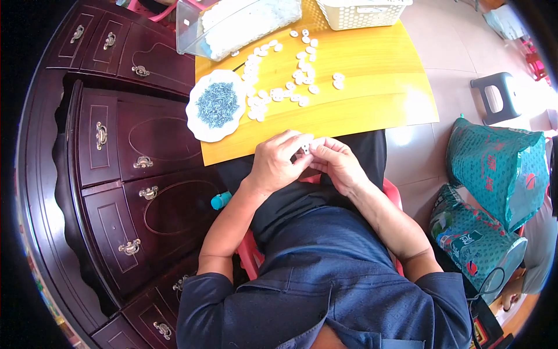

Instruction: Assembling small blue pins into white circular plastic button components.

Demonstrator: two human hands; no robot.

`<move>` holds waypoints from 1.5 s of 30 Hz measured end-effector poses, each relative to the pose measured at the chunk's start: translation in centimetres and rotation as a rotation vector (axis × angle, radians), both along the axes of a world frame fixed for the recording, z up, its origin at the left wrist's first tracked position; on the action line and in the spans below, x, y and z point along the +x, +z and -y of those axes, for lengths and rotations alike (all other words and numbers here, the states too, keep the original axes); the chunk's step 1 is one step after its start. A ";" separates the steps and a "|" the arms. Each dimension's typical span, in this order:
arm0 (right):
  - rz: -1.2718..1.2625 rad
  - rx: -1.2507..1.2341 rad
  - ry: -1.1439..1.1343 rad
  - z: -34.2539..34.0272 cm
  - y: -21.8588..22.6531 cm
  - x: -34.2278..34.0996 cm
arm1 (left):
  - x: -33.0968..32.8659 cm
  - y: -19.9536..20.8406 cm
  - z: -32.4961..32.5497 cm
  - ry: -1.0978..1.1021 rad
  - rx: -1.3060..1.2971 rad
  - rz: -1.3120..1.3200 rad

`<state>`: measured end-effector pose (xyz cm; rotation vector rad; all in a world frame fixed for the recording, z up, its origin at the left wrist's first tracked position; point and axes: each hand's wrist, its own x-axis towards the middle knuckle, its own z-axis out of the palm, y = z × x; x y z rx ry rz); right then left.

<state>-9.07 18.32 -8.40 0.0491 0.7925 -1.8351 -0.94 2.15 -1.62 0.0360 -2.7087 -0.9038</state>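
My left hand (276, 161) and my right hand (342, 166) meet over my lap at the near edge of the table. Between the fingertips is a small white piece with dark holes (305, 149), pinched from the left by my left thumb and fingers. The right thumb and forefinger close at its other side; whether they hold a screw there is hidden. Just beyond the hands, many similar white pieces (303, 101) lie scattered on the yellow table (372, 87). A white scalloped dish (216, 136) at the left holds a heap of small grey screws (218, 104).
At the table's far side stand a clear plastic bin (189, 35) of white pieces and a cream perforated basket (366, 18). Dark wooden drawers (157, 134) line the left. Teal printed sacks (494, 168) and a grey stool (497, 99) are at the right.
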 end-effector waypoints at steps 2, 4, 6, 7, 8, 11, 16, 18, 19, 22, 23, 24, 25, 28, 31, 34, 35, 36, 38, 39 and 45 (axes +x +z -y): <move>0.028 -0.011 0.003 0.0 0.5 -0.1 | 0.0 0.1 -0.1 0.003 0.058 0.003; 0.083 0.020 -0.013 0.0 1.3 -0.2 | -0.1 0.6 -0.1 0.004 0.116 0.007; 0.073 0.033 0.019 0.0 1.7 -0.3 | -0.1 1.1 -0.1 -0.005 0.191 0.081; 0.062 0.046 0.053 0.0 1.7 -0.3 | 0.0 1.0 0.0 -0.005 0.191 0.081; 0.062 0.046 0.052 0.0 1.6 -0.3 | 0.0 0.8 0.2 -0.030 0.188 0.066; 0.019 0.006 0.059 0.1 1.3 0.0 | 0.2 0.8 0.4 -0.055 0.201 0.046; -0.029 0.057 -0.002 0.4 0.8 0.5 | 0.1 0.7 0.5 -0.048 0.207 0.058; -0.054 0.074 -0.010 0.4 0.6 0.6 | 0.0 0.7 0.5 -0.048 0.193 0.055; -0.076 0.090 -0.016 0.4 0.6 0.7 | 0.0 0.7 0.4 -0.046 0.193 0.056; -0.130 0.096 -0.030 0.3 1.1 0.8 | 0.0 0.5 0.3 -0.029 0.239 0.068; -0.130 0.097 -0.030 0.3 1.3 0.9 | -0.1 0.5 0.2 -0.037 0.217 0.031; -0.153 0.115 -0.053 0.4 1.5 1.0 | -0.2 0.5 0.1 -0.044 0.195 -0.006; -0.177 0.133 -0.077 0.4 1.6 1.1 | -0.3 0.4 0.0 -0.044 0.195 -0.006; -0.252 0.108 -0.096 0.2 0.9 1.2 | -0.4 0.1 -0.1 -0.048 0.205 -0.013; -0.284 0.103 -0.119 0.3 0.8 1.1 | -0.4 -0.1 -0.2 -0.032 0.197 -0.040; -0.253 0.093 -0.155 0.5 1.7 1.2 | -0.4 -0.1 -0.3 0.021 0.293 0.044; -0.255 0.092 -0.158 0.6 1.9 1.3 | -0.4 0.1 -0.3 0.025 0.308 0.054; -0.274 0.111 -0.164 0.6 2.0 1.3 | -0.5 0.2 -0.2 0.028 0.323 0.064; -0.295 0.127 -0.172 0.6 2.1 1.3 | -0.5 0.4 -0.2 0.028 0.342 0.063; -0.339 0.148 -0.175 0.6 2.0 1.3 | -0.6 0.5 -0.2 0.028 0.362 0.062; -0.394 0.137 -0.189 0.6 1.3 1.2 | -0.8 0.6 0.0 0.005 0.251 0.026</move>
